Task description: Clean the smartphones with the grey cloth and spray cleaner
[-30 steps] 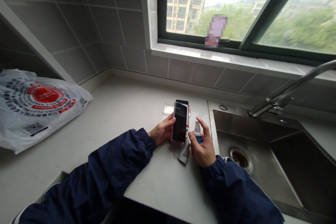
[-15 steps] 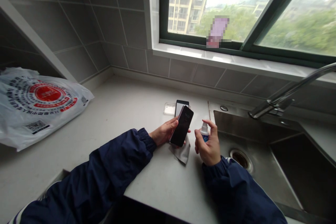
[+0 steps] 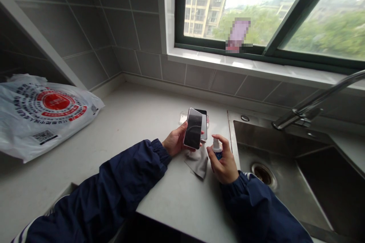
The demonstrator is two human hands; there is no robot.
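Observation:
A smartphone with a dark screen facing up is held above the counter, my left hand wrapped round its left edge. To its right, my right hand grips a small spray bottle with a white nozzle and a blue label, the index finger resting on top of the nozzle. Beneath the held phone, a grey cloth lies crumpled on the counter. Just behind, a second phone is partly covered by the held one. A clear phone case shows beside it, also partly hidden.
A white plastic bag with red and black print sits on the counter at left. On the right is a steel sink with a curved faucet. A window is above the back wall.
My left hand has turned the phone more upright and shifted it slightly left, showing a reflection on its screen. The spray bottle in my right hand has moved a little left and down.

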